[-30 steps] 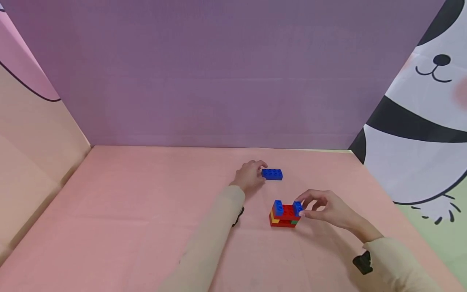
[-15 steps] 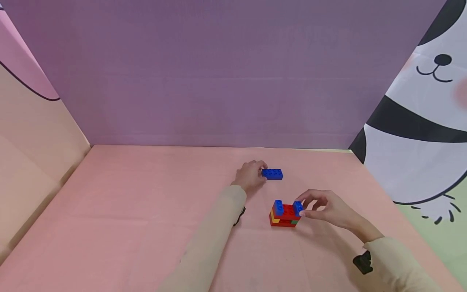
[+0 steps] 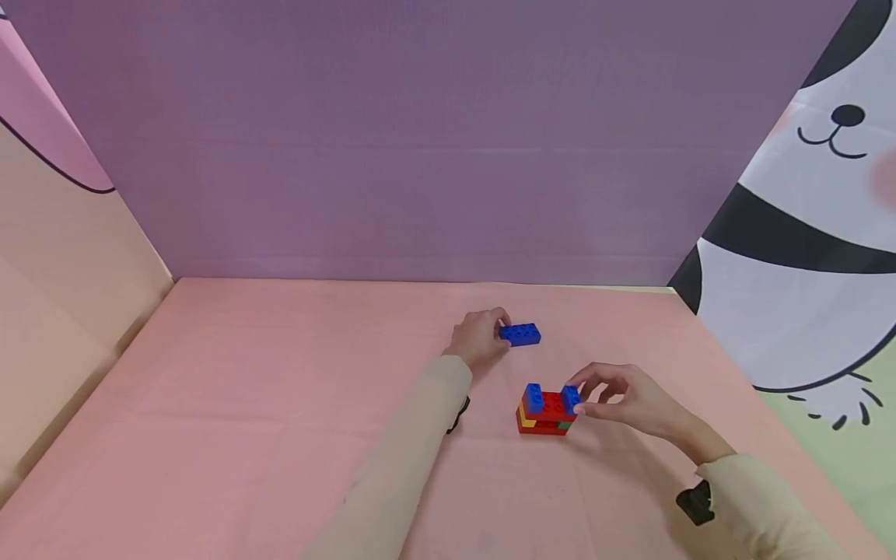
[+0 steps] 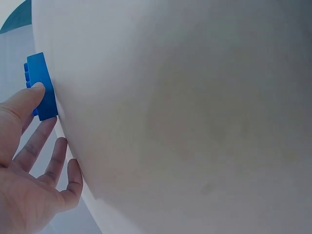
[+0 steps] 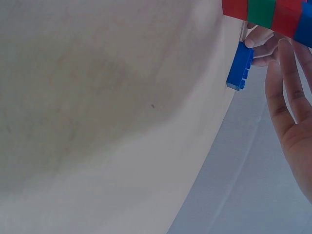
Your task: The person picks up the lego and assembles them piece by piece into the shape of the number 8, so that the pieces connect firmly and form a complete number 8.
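Observation:
Toward the back of the table, my left hand [image 3: 479,338] pinches the left end of a long blue brick [image 3: 521,334] with two rows of studs. In the left wrist view the thumb lies on the side of that blue brick [image 4: 44,92] and the other fingers spread below. Closer to me stands a small brick stack [image 3: 549,408]: red layers, yellow and green pieces between them, a blue brick on each end of the top. My right hand [image 3: 630,397] pinches the blue brick [image 3: 571,398] at the stack's right end between thumb and fingers. Part of the stack [image 5: 261,12] tops the right wrist view.
A pink cloth covers the table [image 3: 245,389]. At its far edge rises a purple backdrop [image 3: 420,155]. A beige panel [image 3: 63,295] borders the left side, and a panda-print panel [image 3: 805,233] the right.
The long blue brick has turned slightly, its right end tipping toward the back, and shifted a little left with my left hand. My right hand and the stack keep their places.

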The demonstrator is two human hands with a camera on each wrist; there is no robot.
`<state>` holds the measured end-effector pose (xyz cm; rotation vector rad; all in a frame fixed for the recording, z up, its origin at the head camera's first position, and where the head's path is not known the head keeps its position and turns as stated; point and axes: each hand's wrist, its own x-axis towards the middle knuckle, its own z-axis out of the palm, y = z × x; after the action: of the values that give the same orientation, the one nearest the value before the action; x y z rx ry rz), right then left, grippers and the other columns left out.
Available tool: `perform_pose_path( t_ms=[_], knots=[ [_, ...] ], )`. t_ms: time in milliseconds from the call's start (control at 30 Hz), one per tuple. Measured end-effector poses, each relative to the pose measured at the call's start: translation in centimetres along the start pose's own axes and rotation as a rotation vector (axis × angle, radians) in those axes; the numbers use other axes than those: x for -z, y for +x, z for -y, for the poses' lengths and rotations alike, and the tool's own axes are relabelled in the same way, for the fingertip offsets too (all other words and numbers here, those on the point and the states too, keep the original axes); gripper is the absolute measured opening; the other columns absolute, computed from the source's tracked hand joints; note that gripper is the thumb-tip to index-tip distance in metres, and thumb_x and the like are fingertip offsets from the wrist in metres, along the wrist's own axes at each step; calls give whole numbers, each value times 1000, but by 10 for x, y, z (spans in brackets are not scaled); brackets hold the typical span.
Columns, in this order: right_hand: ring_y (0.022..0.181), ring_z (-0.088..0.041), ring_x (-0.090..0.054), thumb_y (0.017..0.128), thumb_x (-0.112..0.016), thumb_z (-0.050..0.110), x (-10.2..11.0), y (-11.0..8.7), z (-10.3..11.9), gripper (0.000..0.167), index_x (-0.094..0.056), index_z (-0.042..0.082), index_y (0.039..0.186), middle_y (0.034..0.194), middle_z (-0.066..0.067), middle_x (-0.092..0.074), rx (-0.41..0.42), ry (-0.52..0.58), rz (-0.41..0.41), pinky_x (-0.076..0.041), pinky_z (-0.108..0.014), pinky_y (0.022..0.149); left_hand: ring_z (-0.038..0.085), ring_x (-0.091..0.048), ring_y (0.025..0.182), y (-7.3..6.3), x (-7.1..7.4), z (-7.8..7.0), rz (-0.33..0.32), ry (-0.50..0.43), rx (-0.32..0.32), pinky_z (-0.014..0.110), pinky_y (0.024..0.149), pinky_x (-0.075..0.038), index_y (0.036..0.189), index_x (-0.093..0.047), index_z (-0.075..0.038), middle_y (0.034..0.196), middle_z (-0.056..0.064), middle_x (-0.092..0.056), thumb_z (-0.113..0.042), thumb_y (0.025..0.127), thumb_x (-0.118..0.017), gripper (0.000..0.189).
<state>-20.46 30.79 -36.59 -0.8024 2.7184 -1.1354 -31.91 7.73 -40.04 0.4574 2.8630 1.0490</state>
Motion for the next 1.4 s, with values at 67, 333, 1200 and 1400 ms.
perform_pose_path(
  t_ms=[67, 333, 1200, 1400],
  knots=[
    [85, -12, -59, 78, -71, 16, 0, 0, 0, 30, -62, 14, 106, 98, -3, -64, 0, 2, 0, -52, -25, 67, 13, -53, 88, -1, 1, 0, 8, -23, 12, 34, 87, -47, 114, -57, -20, 98, -3, -60, -22, 81, -70, 36],
    [84, -14, -60, 78, -72, 16, 0, 3, -2, 29, -62, 14, 105, 97, -2, -64, 3, 6, -1, -52, -25, 66, 14, -52, 87, 2, 7, 4, 52, -86, 8, 26, 83, -48, 113, -59, -13, 98, 1, -60, -18, 80, -70, 35],
    [84, -8, -59, 79, -70, 16, 0, 2, 0, 28, -62, 14, 106, 100, -4, -64, -4, 4, -2, -52, -24, 66, 17, -52, 104, -6, 26, 6, 173, -126, -142, 30, 94, -44, 107, -59, -13, 107, 3, -59, -19, 80, -71, 31],
    [84, -9, -59, 79, -71, 16, -1, 2, -2, 28, -62, 14, 105, 98, -3, -64, 13, -4, -7, -52, -24, 65, 16, -54, 103, -9, 26, 12, 175, -144, -159, 27, 91, -46, 105, -58, -13, 107, 2, -59, -19, 79, -72, 31]
  ],
)
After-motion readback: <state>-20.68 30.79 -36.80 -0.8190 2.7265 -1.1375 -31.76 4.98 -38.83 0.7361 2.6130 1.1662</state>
